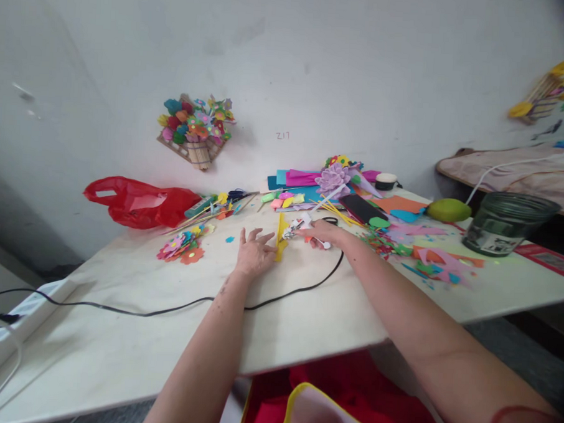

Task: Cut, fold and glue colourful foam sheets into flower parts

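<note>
My left hand (254, 254) lies on the table with its fingers apart, the fingertips at the edge of a narrow yellow strip (279, 236). Just right of the strip, my right hand (325, 232) is closed around a small white glue gun (304, 222) with a dark pattern, its front end pointing at the strip. A black cord (301, 292) runs from beside my right hand across the table to the left. Black scissor handles (330, 220) show partly behind my right hand. My fingers cover part of the glue gun.
A red plastic bag (146, 202) and stacked foam flowers (182, 244) lie left. Coloured sheets (302, 178), a lilac flower (332, 178) and a dark phone (362, 210) are at the back. Paper scraps (441, 262) and a green jar (501, 224) stand right. A power strip (20, 306) borders the left.
</note>
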The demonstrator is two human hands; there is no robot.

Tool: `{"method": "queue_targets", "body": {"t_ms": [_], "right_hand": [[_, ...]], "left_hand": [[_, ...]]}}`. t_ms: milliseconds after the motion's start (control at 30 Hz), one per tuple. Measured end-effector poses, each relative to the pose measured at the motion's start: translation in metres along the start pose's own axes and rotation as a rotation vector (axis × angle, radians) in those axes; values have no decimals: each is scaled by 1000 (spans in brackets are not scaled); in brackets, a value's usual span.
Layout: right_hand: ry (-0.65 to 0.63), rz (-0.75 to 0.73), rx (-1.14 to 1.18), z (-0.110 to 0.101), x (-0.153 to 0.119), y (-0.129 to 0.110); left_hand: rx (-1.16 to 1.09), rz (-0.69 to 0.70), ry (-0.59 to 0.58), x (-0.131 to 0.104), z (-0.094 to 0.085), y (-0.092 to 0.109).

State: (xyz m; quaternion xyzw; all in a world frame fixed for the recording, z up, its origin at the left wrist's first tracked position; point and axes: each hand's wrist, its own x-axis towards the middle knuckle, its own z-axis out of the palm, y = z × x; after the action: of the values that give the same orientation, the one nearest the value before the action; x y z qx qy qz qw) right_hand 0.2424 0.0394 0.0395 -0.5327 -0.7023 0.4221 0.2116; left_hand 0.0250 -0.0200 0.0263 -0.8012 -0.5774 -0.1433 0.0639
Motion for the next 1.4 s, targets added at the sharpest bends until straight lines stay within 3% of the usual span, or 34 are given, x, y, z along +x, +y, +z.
{"method": "queue_targets", "body": {"t_ms": [200, 867, 1400], "right_hand": [[-46, -37, 4, -1, -2, -1], [-54, -30, 4, -1, -3, -2], [-29, -22, 9, 0, 0, -2]], "left_hand": [[25, -15, 79, -3, -3, 1], [121, 67, -26, -2, 6, 3], [160, 103, 7, -3, 4, 9]]}}
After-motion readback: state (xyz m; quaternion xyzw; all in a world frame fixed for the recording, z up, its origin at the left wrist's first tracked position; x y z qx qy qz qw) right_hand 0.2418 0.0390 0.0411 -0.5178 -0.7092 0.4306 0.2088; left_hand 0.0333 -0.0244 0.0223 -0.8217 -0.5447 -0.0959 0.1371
